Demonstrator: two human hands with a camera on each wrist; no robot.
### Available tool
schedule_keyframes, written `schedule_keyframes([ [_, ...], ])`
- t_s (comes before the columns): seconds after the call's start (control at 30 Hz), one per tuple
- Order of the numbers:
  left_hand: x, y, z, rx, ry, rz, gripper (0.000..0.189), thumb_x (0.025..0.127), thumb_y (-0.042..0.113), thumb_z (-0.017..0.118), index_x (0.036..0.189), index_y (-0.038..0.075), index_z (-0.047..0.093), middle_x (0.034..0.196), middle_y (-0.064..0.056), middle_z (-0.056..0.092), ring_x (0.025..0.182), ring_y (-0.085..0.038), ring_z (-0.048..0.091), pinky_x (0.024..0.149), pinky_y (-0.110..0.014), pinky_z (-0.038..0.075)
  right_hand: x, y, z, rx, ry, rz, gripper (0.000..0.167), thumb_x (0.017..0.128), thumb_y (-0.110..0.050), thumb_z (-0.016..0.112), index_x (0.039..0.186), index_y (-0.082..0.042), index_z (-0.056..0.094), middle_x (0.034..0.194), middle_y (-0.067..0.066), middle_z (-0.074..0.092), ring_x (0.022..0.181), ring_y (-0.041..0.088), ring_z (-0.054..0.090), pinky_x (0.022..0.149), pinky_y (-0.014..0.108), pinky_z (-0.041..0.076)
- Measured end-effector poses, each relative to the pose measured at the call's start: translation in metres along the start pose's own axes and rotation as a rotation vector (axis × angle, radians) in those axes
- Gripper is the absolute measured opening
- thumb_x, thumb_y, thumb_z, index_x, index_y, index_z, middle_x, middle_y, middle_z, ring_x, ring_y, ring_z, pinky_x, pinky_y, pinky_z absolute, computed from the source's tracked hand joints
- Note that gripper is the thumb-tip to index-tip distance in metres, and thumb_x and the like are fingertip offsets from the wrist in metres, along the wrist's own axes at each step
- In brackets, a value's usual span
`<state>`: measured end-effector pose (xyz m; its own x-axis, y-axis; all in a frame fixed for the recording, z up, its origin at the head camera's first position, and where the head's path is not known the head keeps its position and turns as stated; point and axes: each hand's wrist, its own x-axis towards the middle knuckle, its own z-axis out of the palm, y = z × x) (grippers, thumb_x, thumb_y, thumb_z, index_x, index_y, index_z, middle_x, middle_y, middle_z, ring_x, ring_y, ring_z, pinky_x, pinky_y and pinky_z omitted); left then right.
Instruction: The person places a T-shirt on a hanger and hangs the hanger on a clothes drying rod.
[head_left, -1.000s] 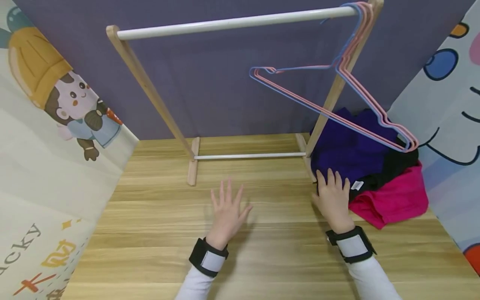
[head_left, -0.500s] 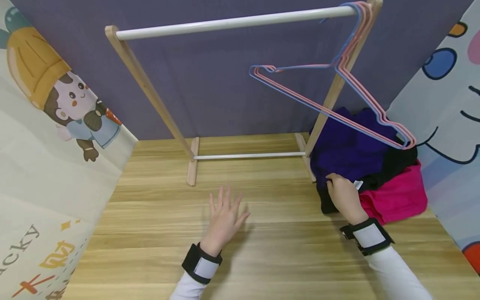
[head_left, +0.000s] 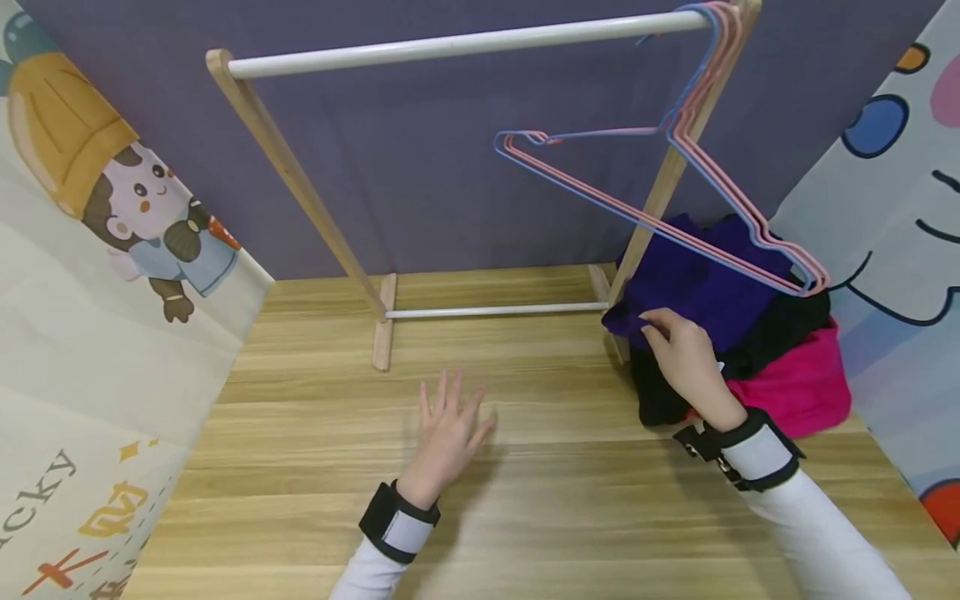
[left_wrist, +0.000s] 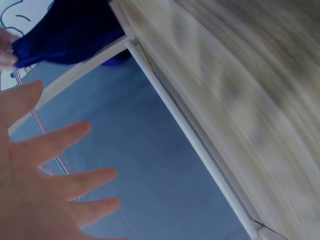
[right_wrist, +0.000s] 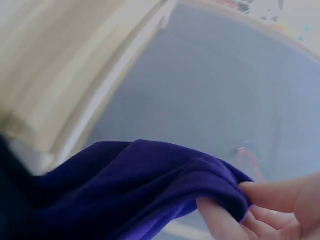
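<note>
My right hand (head_left: 686,362) pinches an edge of a purple-blue garment (head_left: 705,283) and lifts that edge off the pile. In the right wrist view, the purple cloth (right_wrist: 150,185) is folded between the thumb and fingers. What kind of garment it is cannot be made out. Beneath it lie a black garment (head_left: 656,396) and a bright pink garment (head_left: 802,392). My left hand (head_left: 442,442) is held over the wooden tabletop, fingers spread, with nothing in it. Those spread fingers (left_wrist: 65,140) also show in the left wrist view.
A small rack with a white top rail (head_left: 465,43) and wooden posts stands at the back. Several pink and blue hangers (head_left: 660,221) hang at its right end, above the clothes. A white lower bar (head_left: 495,311) joins the feet. Printed panels stand on both sides.
My right hand has gone from lying flat by the pile to pinching the purple cloth and raising its edge. More of the black garment shows. My left hand has shifted slightly down.
</note>
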<state>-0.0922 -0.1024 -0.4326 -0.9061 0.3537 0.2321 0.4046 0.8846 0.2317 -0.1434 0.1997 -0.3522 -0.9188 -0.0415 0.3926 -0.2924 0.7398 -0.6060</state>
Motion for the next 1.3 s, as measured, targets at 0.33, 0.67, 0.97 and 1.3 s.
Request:
schedule_keyframes([
  [0.33, 0.010, 0.012, -0.006, -0.038, 0.126, 0.139, 0.046, 0.085, 0.034, 0.055, 0.120, 0.006, 0.051, 0.129, -0.020, 0.041, 0.125, -0.038, 0.027, 0.100, -0.059, 0.009, -0.002, -0.038, -0.008, 0.176, -0.160, 0.116, 0.022, 0.089, -0.007, 0.049, 0.105, 0.006, 0.057, 0.095, 0.021, 0.062, 0.069, 0.001, 0.050, 0.058, 0.013, 0.042],
  [0.67, 0.028, 0.026, -0.024, -0.268, 0.401, 0.378, 0.033, 0.079, 0.018, 0.064, 0.108, 0.003, 0.059, 0.111, -0.011, 0.057, 0.108, -0.025, 0.049, 0.097, -0.041, 0.031, 0.008, -0.060, -0.013, 0.291, -0.385, 0.141, 0.026, 0.091, -0.011, 0.049, 0.109, 0.007, 0.054, 0.103, 0.021, 0.059, 0.081, 0.011, 0.058, 0.066, 0.025, 0.050],
  [0.97, 0.060, 0.044, -0.036, -0.421, 0.345, 0.378, 0.040, 0.077, 0.016, 0.067, 0.112, 0.000, 0.056, 0.105, -0.010, 0.060, 0.098, -0.021, 0.055, 0.089, -0.034, 0.040, 0.017, -0.081, -0.020, 0.267, -0.500, 0.079, 0.023, 0.089, -0.011, 0.052, 0.105, 0.005, 0.059, 0.100, 0.017, 0.060, 0.079, 0.020, 0.059, 0.063, 0.027, 0.050],
  [1.3, 0.087, 0.054, -0.044, -0.827, 0.126, 0.250, 0.013, 0.086, 0.005, 0.056, 0.094, -0.003, 0.061, 0.095, -0.013, 0.063, 0.092, -0.022, 0.058, 0.083, -0.025, 0.044, 0.015, -0.084, -0.014, 0.280, -0.500, 0.003, 0.017, 0.084, -0.010, 0.060, 0.095, 0.002, 0.064, 0.088, 0.010, 0.064, 0.073, 0.014, 0.058, 0.062, 0.020, 0.046],
])
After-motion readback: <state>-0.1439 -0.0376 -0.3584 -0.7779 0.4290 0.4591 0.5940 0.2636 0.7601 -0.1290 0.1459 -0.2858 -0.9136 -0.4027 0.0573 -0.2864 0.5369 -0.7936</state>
